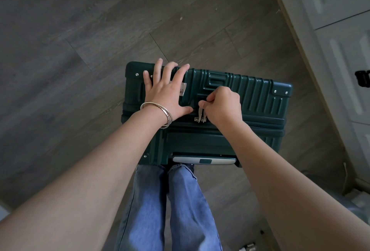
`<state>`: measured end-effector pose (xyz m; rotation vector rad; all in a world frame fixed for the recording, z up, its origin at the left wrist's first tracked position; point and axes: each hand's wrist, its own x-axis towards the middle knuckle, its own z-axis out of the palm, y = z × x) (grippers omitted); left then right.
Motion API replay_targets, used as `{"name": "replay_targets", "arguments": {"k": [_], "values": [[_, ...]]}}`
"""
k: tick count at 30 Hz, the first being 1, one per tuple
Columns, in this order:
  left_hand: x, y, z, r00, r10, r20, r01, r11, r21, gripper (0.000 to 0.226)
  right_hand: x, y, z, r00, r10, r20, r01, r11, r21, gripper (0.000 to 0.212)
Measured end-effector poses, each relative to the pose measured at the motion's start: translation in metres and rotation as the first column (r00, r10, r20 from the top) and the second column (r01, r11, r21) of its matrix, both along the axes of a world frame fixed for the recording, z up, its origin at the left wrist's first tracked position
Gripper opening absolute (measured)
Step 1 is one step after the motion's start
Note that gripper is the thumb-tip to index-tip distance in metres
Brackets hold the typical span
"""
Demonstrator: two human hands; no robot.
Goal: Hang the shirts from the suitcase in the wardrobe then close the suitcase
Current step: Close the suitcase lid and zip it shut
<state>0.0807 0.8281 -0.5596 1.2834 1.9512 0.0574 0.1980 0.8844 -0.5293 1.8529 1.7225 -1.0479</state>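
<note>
One dark green ribbed hard-shell suitcase (230, 94), upright and closed on grey wood-plank floor (80, 40). Two silver metal zipper pulls (200, 114), pinched together by right hand (224, 104). Left hand (166, 92) pressed flat, fingers spread, two silver bangles (158, 114) at wrist. Blue jeans (170, 206) just behind; white cabinet (340, 30) to the right.

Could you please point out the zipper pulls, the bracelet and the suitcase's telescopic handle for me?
zipper pulls (200, 114): head view, on the metal tabs.
bracelet (160, 113): head view, on the silver band at the left wrist.
telescopic handle (184, 160): head view, on its grey bar.
</note>
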Motion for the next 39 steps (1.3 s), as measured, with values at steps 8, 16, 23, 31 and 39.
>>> {"name": "replay_targets", "arguments": {"k": [8, 16, 23, 31, 39], "values": [[0.000, 0.000, 0.002, 1.000, 0.011, 0.015, -0.011, 1.000, 0.001, 0.101, -0.003, 0.001, -0.005, 0.999, -0.048, 0.016, 0.049, 0.999, -0.019, 0.014], [0.003, 0.002, 0.002, 1.000, 0.017, -0.013, -0.017, 1.000, 0.002, 0.101, -0.007, 0.000, -0.011, 0.998, -0.045, 0.047, 0.045, 0.999, 0.010, 0.018], [0.013, 0.003, -0.002, 0.996, 0.048, -0.072, -0.047, 0.999, 0.014, 0.104, -0.006, 0.000, -0.010, 0.998, -0.043, 0.051, 0.043, 0.999, 0.008, 0.022], [0.017, 0.004, -0.007, 0.992, 0.065, -0.108, -0.063, 0.998, 0.016, 0.108, 0.009, 0.005, -0.005, 0.997, 0.000, -0.078, -0.002, 1.000, -0.019, 0.020], [0.014, 0.006, -0.005, 0.995, 0.047, -0.082, -0.047, 0.999, 0.004, 0.112, 0.029, 0.011, -0.004, 0.980, 0.186, 0.076, -0.200, 0.923, 0.329, 0.052]]}}
